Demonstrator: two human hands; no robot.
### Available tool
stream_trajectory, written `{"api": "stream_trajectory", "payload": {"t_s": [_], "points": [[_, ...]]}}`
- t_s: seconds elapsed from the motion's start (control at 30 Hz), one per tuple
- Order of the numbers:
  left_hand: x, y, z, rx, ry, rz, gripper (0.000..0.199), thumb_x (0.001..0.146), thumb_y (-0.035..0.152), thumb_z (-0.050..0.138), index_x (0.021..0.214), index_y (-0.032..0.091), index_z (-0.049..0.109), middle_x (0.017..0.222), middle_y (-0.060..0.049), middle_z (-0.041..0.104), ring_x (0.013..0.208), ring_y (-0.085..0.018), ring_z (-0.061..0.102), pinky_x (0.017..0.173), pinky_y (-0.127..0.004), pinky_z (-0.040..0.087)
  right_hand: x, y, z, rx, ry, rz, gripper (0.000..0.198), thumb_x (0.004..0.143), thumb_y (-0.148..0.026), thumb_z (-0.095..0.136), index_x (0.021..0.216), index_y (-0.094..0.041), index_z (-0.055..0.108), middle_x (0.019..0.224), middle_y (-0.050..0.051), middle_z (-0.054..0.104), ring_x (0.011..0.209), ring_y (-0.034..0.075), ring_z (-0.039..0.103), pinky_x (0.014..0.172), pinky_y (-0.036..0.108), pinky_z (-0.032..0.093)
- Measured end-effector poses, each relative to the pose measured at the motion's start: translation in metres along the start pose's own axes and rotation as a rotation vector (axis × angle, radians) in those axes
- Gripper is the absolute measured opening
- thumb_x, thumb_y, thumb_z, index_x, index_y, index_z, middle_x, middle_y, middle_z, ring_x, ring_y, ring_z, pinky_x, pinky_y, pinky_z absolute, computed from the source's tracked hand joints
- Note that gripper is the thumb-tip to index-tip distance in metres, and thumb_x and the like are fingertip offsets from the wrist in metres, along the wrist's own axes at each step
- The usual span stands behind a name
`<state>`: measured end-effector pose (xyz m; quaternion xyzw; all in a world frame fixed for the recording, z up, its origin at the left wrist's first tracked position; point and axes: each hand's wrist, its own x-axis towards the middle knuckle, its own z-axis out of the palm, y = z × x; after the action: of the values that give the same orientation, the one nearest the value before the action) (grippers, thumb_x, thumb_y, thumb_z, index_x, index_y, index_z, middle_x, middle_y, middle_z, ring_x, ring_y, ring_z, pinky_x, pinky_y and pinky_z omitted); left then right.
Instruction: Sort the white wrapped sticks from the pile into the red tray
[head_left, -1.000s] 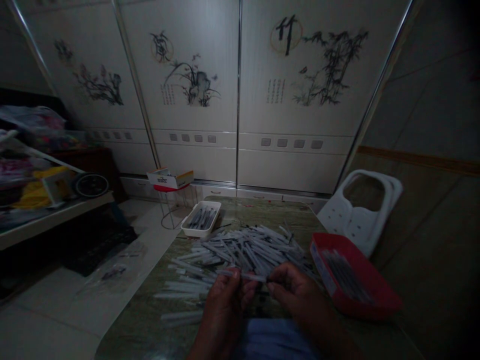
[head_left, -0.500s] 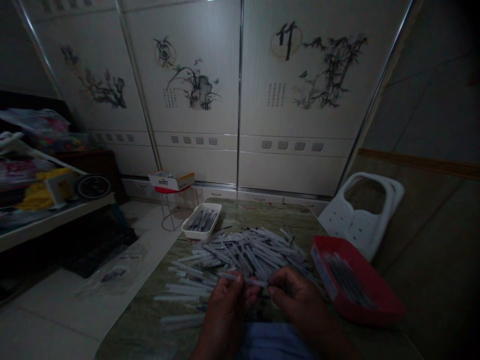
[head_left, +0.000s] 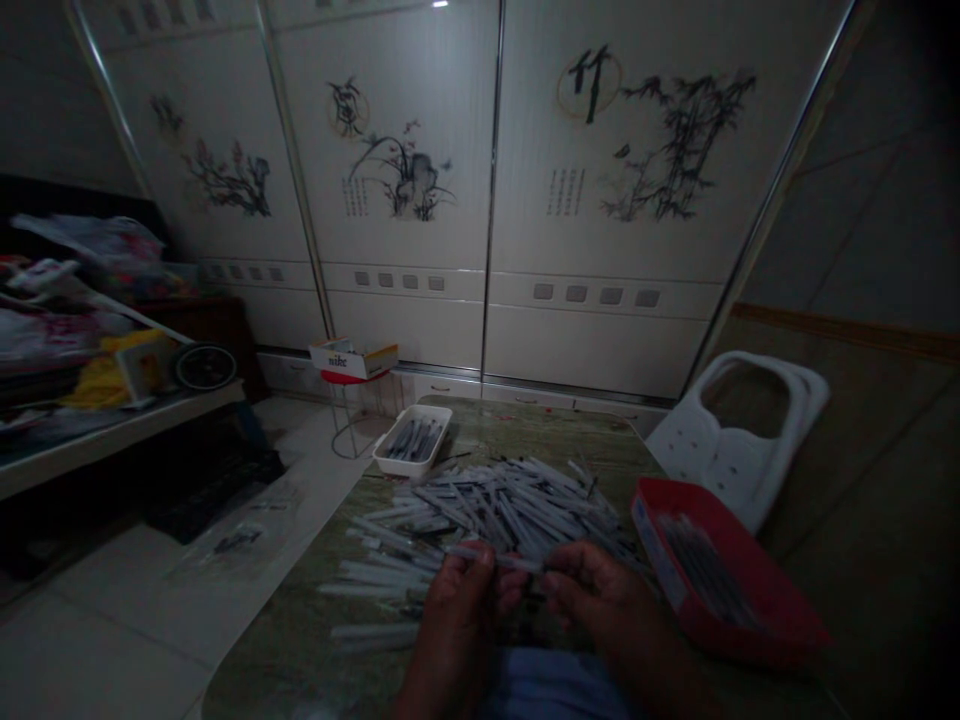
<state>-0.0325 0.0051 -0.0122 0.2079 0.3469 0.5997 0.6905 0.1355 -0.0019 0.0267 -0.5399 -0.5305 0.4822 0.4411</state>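
A slim, pale translucent pen (head_left: 517, 563) lies level between my hands, low over the table. My left hand (head_left: 461, 610) is closed round its left part, thumb on top. At its right end my right hand (head_left: 589, 585) pinches with thumb and fingertips; a dark bit shows there, too dim to make out. Just beyond my hands spreads a loose pile of similar pens (head_left: 517, 505), several with dark ends. More of them lie in rows to the left of my left hand.
A white tray (head_left: 380, 458) of dark-tipped pens stands at the table's far left. On the right is a red box (head_left: 757, 570) holding more pens. White folded chairs (head_left: 739, 440) lean behind it. A cardboard box (head_left: 352, 361) sits on a red stool beyond the table (head_left: 270, 650).
The whole view has shifted slightly, so everything appears a little further right. Both hands keep the same grip on the pen.
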Motion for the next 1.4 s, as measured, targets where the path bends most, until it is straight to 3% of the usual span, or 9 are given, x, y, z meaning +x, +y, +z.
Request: {"api": "stream_trajectory", "payload": {"t_s": [0.43,0.6,0.67,0.83,1.13,1.27,1.4], "points": [[-0.003,0.0,0.001,0.003,-0.052,0.007,0.025,0.088,0.027,0.073,0.102,0.019,0.054,0.1,-0.011,0.076,0.081,-0.016,0.073,0.077,-0.027,0.056,0.004,0.019,0.0,-0.143,-0.086,0.035,0.057,0.094,-0.071,0.036,0.075,-0.021,0.057,0.061,-0.002,0.057,0.054,0.014,0.053,0.052,0.026,0.04],[-0.003,0.001,0.004,-0.007,-0.024,0.019,0.029,0.084,0.027,0.076,0.101,0.019,0.055,0.102,-0.011,0.075,0.083,-0.018,0.074,0.079,-0.03,0.056,0.003,0.014,-0.004,-0.177,-0.048,-0.066,0.034,0.09,-0.055,0.055,0.094,-0.022,0.063,0.084,0.001,0.066,0.078,0.019,0.061,0.069,0.028,0.046],[-0.005,0.001,0.005,-0.019,-0.018,0.014,0.03,0.082,0.027,0.078,0.1,0.019,0.055,0.102,-0.011,0.075,0.08,-0.017,0.073,0.077,-0.029,0.056,0.002,0.014,-0.004,-0.216,-0.014,-0.095,0.03,0.088,-0.052,0.059,0.089,-0.022,0.063,0.08,0.0,0.064,0.076,0.019,0.06,0.068,0.028,0.045],[-0.006,-0.001,0.005,-0.01,-0.055,-0.005,0.028,0.086,0.028,0.075,0.101,0.018,0.054,0.104,-0.013,0.075,0.08,-0.016,0.073,0.074,-0.027,0.055,0.001,0.022,0.0,-0.191,-0.035,-0.027,0.048,0.094,-0.064,0.043,0.071,-0.023,0.054,0.061,-0.003,0.053,0.056,0.015,0.049,0.051,0.027,0.037],[-0.004,-0.004,-0.001,-0.042,-0.07,0.02,0.026,0.089,0.03,0.071,0.101,0.019,0.052,0.103,-0.012,0.074,0.082,-0.016,0.073,0.076,-0.027,0.054,0.005,0.033,-0.006,-0.309,-0.065,-0.096,0.043,0.093,-0.062,0.048,0.083,-0.023,0.06,0.072,0.0,0.06,0.067,0.018,0.055,0.06,0.029,0.041],[-0.006,-0.002,0.001,-0.05,-0.106,0.002,0.026,0.088,0.031,0.072,0.1,0.018,0.052,0.105,-0.014,0.075,0.081,-0.017,0.074,0.075,-0.027,0.054,0.005,0.039,-0.002,-0.226,-0.043,-0.035,0.051,0.093,-0.068,0.041,0.072,-0.023,0.054,0.062,-0.002,0.053,0.058,0.016,0.049,0.055,0.028,0.037],[-0.006,-0.001,0.001,-0.029,-0.099,0.017,0.024,0.089,0.03,0.071,0.101,0.018,0.054,0.104,-0.013,0.075,0.081,-0.016,0.074,0.076,-0.027,0.054,0.002,0.035,-0.001,-0.194,-0.04,0.021,0.055,0.094,-0.07,0.037,0.073,-0.024,0.056,0.062,-0.001,0.055,0.059,0.017,0.051,0.056,0.029,0.039]]}}
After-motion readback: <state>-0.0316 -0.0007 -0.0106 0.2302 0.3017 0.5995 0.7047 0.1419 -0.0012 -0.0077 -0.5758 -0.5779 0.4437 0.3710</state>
